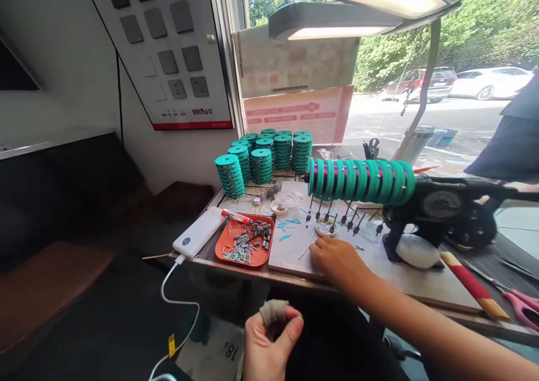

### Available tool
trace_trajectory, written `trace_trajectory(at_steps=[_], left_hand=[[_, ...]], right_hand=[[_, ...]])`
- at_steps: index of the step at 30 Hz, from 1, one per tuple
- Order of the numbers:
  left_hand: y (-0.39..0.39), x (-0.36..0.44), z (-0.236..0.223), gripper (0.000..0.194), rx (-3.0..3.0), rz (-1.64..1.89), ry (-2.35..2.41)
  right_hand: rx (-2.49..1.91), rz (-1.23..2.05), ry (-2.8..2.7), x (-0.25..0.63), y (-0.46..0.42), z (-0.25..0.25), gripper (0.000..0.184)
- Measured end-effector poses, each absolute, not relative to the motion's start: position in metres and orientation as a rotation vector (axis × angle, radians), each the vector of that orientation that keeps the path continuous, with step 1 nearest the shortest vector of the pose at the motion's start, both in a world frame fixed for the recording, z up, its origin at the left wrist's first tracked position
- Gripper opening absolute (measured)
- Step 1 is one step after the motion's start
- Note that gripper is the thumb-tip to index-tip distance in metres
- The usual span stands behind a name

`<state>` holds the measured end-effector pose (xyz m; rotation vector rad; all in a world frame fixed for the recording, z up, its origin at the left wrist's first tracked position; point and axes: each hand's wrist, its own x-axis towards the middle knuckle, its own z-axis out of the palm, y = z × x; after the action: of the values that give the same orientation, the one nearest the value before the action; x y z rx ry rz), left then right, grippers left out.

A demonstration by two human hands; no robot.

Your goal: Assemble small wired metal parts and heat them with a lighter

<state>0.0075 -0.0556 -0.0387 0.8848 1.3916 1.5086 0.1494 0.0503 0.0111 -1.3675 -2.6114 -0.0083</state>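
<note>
My left hand [273,339] is near the front edge of the table, thumb and index finger pinched together. A beige wrap covers one finger; what the pinch holds, if anything, is too small to make out. On the pale board [290,257] rests my right hand [337,260], its fingers curled down beside a thin metal rod [306,247]. Its fingertips are hidden. Just beyond it stands a small round dish [326,227] of tiny pale pieces. Above hang several dark weights [344,219] on lines from a row of green foam spools [362,180] on a black winding machine [442,204].
An orange tray [219,246] holds small metal parts. Left of it lies a white power bank [197,232] with a cable. Stacked green spools [261,164] stand behind. Pink-handled scissors [522,308] and a red-wrapped stick [474,282] lie right. A lamp [337,18] hangs overhead.
</note>
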Motion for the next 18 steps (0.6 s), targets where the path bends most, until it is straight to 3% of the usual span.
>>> trace_trajectory(at_steps=[3, 6, 8, 18], left_hand=[[-0.06, 0.013, -0.036, 0.016, 0.862, 1.569, 1.466], [-0.065, 0.018, -0.035, 0.017, 0.861, 1.551, 1.471], [-0.069, 0.02, -0.035, 0.017, 0.876, 1.542, 1.483], [-0.074, 0.019, -0.035, 0.012, 1.192, 1.517, 1.681]], right_hand=[[-1.325, 0.288, -2.413, 0.158, 0.02, 0.015, 0.019], [-1.193, 0.992, -1.889, 0.158, -0.017, 0.008, 0.023], [-1.175, 1.268, -1.637, 0.153, -0.034, -0.002, 0.026], [-1.17, 1.511, -1.385, 0.149, -0.045, -0.021, 0.03]])
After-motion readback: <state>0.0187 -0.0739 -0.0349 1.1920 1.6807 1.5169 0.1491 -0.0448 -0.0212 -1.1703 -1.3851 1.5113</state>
